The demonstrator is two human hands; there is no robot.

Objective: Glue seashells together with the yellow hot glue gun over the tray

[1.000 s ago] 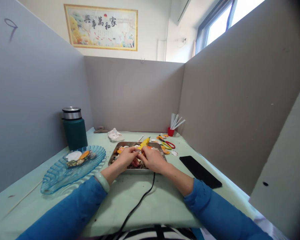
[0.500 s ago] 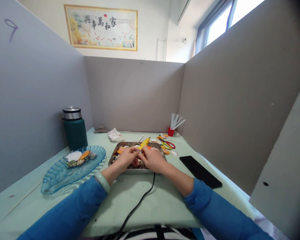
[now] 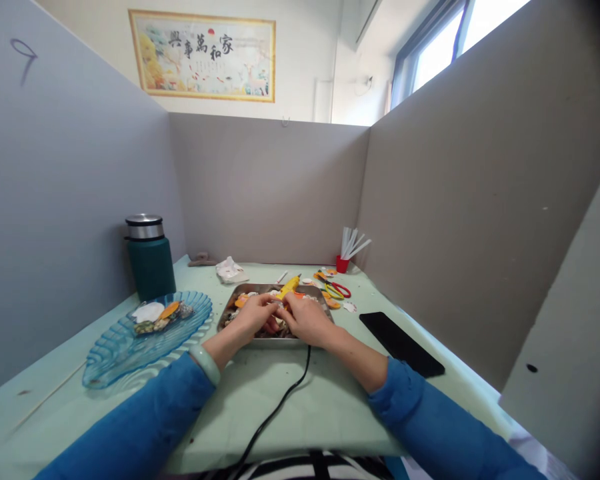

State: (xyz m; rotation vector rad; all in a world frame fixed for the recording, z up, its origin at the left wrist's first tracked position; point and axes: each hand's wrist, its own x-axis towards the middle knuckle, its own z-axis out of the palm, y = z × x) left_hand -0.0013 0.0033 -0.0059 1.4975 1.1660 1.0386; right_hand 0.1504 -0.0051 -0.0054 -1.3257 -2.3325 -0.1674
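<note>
Currently both hands meet over the metal tray [image 3: 225, 319], fingertips touching. Left hand [image 3: 253, 316] is curled, fingers pinched on a small piece from the tray — too small to identify. Right hand [image 3: 306, 319] is closed around the yellow glue gun [image 3: 288, 287], nozzle pointing past the tray's far rim. Black cord [image 3: 275, 413] trails from the tray's near edge. Blue glass dish [image 3: 115, 350] sits left of the tray, black phone [image 3: 400, 343] right.

1. A gold-framed landscape painting [image 3: 202, 55] is hanging on the cream wall at the upper left of the frame, showing the black brush characters 家和萬事興.
2. A grey partition panel [image 3: 55, 173] at the far upper left is bearing a handwritten dark "9".
</note>
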